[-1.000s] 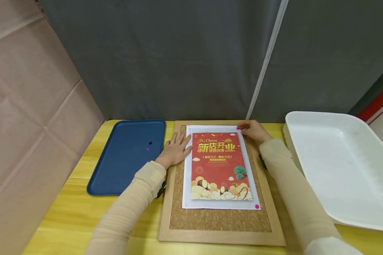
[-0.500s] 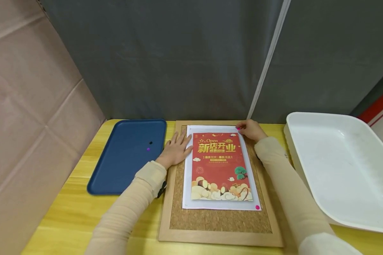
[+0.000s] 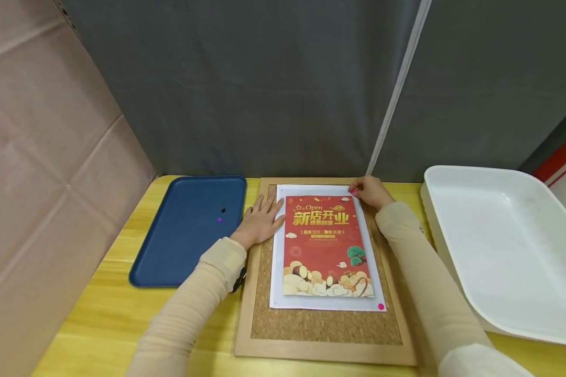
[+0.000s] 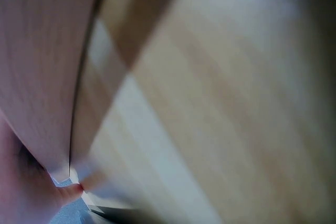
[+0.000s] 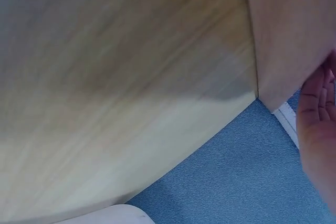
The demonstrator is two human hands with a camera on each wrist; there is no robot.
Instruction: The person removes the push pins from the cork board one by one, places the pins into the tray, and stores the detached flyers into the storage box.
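A red printed poster [image 3: 327, 246] lies on a larger white sheet [image 3: 330, 303], both on a wood-framed cork board [image 3: 325, 327]. My left hand [image 3: 258, 222] rests with spread, straight fingers over the board's left frame and the sheet's left edge. At the sheet's top right corner, my right hand [image 3: 373, 192] pinches a pink pushpin [image 3: 353, 191], whose lower part is hidden by the fingers. Another pink pushpin [image 3: 381, 307] sits in the bottom right corner. The right wrist view shows the right hand [image 5: 317, 124] with curled fingers at the board's far end.
On the left stands a blue tray [image 3: 170, 251] holding a black pin [image 3: 224, 210] and a purple pin [image 3: 219, 220]. A deep white tub [image 3: 504, 251] is at the right. Behind the yellow wooden table [image 3: 99, 319] hangs a grey curtain [image 3: 264, 94].
My right hand has drawn slightly left and its fingers have closed in over the pink pushpin at the corner. The left hand stays in place.
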